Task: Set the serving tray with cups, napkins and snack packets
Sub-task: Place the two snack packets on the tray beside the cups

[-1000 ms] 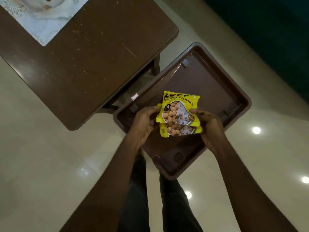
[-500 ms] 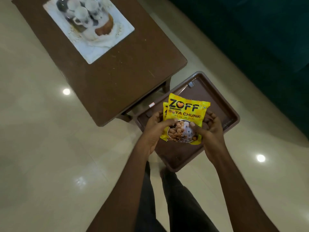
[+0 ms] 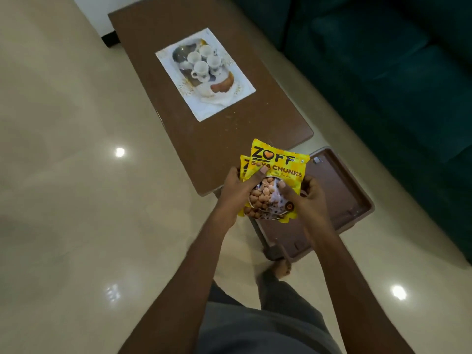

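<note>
Two yellow snack packets (image 3: 274, 172), stacked one behind the other, are held upright in front of me. My left hand (image 3: 236, 190) grips their left edge, thumb on the front. My right hand (image 3: 305, 196) holds the right side, fingers on the front. Below and behind them a brown plastic stool (image 3: 342, 190) lies upside down on the floor. On the brown coffee table (image 3: 204, 139) a steel serving tray (image 3: 187, 80) stands on a white mat (image 3: 229, 98), carrying several white cups (image 3: 201, 61), white napkins (image 3: 209, 93) and a brown item.
A dark green sofa (image 3: 383, 72) runs along the right side. The glossy cream floor (image 3: 76, 200) spreads to the left. My legs and a bare foot (image 3: 277, 269) are below the hands, beside the upturned stool.
Both hands have lifted the packets up off the upturned stool and raised them upright. My view has tilted up, bringing the table's tray and cups into sight.
</note>
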